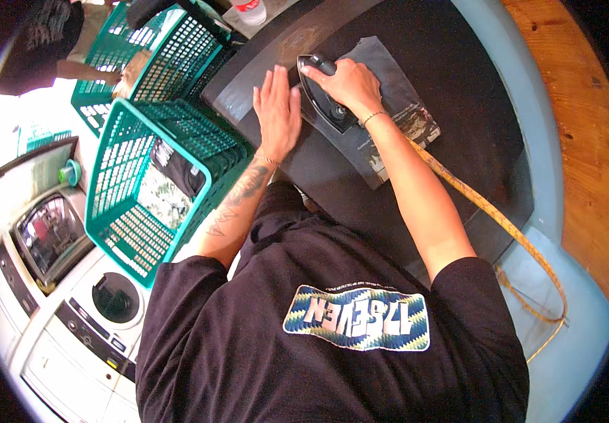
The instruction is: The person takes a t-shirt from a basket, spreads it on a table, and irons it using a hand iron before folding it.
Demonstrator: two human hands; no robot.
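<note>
An electric clothes iron (331, 103) rests on a folded dark printed garment (391, 79), which lies on a dark-covered ironing surface (473, 106). My right hand (354, 84) grips the iron's handle, with the thumb stretched along its top. My left hand (278, 113) is flat with straight fingers, just left of the iron and near the garment's edge; nothing is in it. Whether its palm touches the surface cannot be told. A yellowish fabric-covered cord (478, 198) runs from behind the iron, under or past my right forearm, towards the lower right.
A green plastic basket (148, 121) holding folded clothes stands close to my left forearm. Beyond it, another person's arm (87, 71) reaches to a second green basket (177, 58). White washing machines (61, 365) stand at lower left. A plastic bottle (251, 13) is at the top.
</note>
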